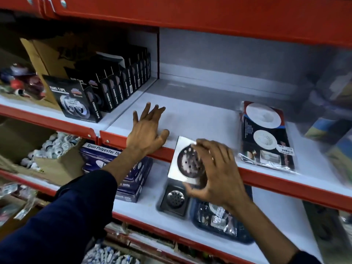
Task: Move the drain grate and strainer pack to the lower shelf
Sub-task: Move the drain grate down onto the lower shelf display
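Note:
My right hand (211,168) grips a square shiny metal drain grate (183,161) with a round perforated centre, held tilted in front of the red edge of the upper shelf (276,180). My left hand (147,132) rests open on that shelf's front edge, fingers spread, holding nothing. A strainer pack (264,134) in clear plastic lies flat on the upper shelf to the right. On the lower shelf (144,210) below lie another square drain grate (174,200) and a strainer pack (219,218), partly hidden by my right wrist.
Black nano tape boxes (106,92) stand in rows on the upper shelf at left. Blue polyester thread boxes (122,168) sit on the lower shelf at left, beside a cardboard box of white fittings (53,147). Blurred packages (331,126) crowd the far right.

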`<state>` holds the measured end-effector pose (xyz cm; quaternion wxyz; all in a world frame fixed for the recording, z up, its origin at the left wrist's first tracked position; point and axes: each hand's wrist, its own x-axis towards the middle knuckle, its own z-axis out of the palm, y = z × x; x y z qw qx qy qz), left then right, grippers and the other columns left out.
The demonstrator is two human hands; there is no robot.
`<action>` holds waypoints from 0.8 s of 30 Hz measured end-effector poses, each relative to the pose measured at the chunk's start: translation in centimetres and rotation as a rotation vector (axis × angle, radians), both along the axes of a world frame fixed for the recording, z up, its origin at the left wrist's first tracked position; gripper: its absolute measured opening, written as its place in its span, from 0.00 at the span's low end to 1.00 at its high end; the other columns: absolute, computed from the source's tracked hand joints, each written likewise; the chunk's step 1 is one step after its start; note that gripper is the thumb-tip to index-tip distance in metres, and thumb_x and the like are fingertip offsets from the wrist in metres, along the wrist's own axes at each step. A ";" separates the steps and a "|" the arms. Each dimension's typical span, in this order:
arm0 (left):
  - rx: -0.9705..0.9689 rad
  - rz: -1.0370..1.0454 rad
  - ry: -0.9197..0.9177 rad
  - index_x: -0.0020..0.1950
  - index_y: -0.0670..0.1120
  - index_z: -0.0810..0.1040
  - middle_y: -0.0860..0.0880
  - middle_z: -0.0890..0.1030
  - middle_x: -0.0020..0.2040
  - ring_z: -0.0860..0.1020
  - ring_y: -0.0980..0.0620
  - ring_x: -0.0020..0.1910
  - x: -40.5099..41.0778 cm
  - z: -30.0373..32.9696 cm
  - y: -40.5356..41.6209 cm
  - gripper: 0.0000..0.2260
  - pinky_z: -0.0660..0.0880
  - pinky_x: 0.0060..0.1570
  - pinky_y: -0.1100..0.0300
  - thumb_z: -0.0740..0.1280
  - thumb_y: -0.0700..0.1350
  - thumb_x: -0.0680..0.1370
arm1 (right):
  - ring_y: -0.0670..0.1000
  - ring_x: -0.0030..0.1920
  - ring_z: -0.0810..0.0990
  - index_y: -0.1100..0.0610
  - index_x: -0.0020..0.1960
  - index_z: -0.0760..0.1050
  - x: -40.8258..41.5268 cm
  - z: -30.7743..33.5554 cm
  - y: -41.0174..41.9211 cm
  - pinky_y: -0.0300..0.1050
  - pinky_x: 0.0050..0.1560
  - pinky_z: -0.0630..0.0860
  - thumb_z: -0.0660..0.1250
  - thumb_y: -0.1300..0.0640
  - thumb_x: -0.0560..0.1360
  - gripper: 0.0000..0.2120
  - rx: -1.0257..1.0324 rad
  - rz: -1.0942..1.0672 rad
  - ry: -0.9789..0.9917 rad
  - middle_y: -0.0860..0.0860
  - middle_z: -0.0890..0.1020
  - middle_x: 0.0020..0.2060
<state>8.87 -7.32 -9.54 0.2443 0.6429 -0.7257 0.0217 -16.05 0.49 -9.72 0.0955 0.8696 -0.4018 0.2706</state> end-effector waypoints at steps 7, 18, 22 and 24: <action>-0.007 0.014 0.034 0.78 0.50 0.56 0.45 0.61 0.79 0.48 0.47 0.81 -0.1 0.1 -0.1 0.35 0.47 0.76 0.34 0.52 0.58 0.70 | 0.57 0.68 0.72 0.56 0.68 0.70 -0.3 -10.5 2.0 0.54 0.70 0.69 0.68 0.35 0.67 0.37 0.008 0.160 0.050 0.57 0.75 0.68; -0.014 0.023 0.034 0.77 0.50 0.57 0.45 0.62 0.79 0.48 0.48 0.81 0.0 0.1 -0.4 0.35 0.48 0.76 0.34 0.53 0.57 0.70 | 0.63 0.69 0.66 0.60 0.72 0.62 4.7 -18.9 -4.2 0.55 0.72 0.64 0.69 0.35 0.67 0.44 0.672 -0.156 0.393 0.62 0.69 0.69; -0.024 0.027 0.016 0.77 0.50 0.58 0.46 0.62 0.79 0.49 0.48 0.81 0.0 0.0 -0.4 0.35 0.48 0.76 0.35 0.52 0.58 0.70 | 0.63 0.71 0.65 0.60 0.75 0.58 4.9 -20.2 -4.5 0.58 0.75 0.59 0.69 0.35 0.66 0.48 0.668 -0.139 0.448 0.61 0.67 0.71; -0.023 0.027 0.005 0.77 0.50 0.57 0.46 0.62 0.79 0.49 0.48 0.81 0.0 0.1 -0.4 0.35 0.48 0.76 0.35 0.52 0.58 0.70 | 0.61 0.69 0.68 0.58 0.74 0.61 4.6 -19.1 -4.0 0.57 0.73 0.63 0.68 0.35 0.67 0.44 0.628 -0.095 0.430 0.59 0.70 0.70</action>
